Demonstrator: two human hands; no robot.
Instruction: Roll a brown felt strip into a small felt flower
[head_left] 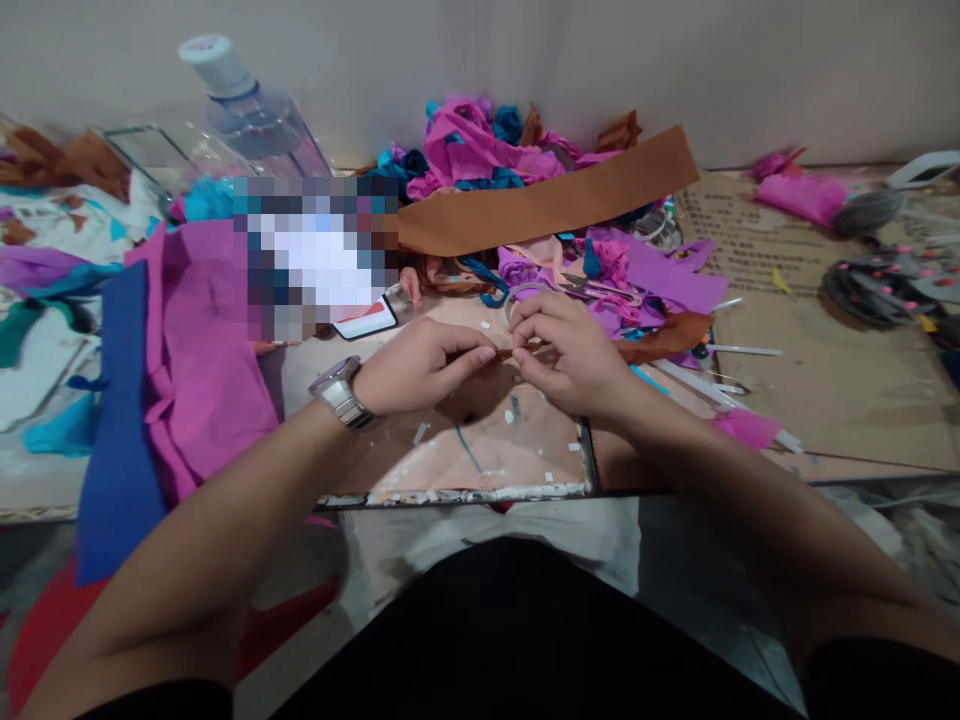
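Between my two hands runs a narrow, twisted brown crepe paper strip point(667, 338), whose loose, wider end spreads out to the right past my right hand. My left hand point(416, 368), with a metal watch on its wrist, pinches the twisted end between thumb and forefinger. A short way to the right, my right hand point(564, 352) pinches the same strip with its fingertips. Just behind the right fingers lies a pale ring point(517, 298), perhaps a tape roll, partly hidden. Scissors point(600, 288) rest among paper scraps beyond that hand.
A wide brown paper strip point(555, 210) lies across heaped pink and blue crepe paper point(480, 145). A water bottle point(262, 120) stands at the back left, near a phone point(366, 318). Magenta paper point(214, 350) and blue paper point(116, 420) overhang the table edge. Cardboard point(825, 380) lies right.
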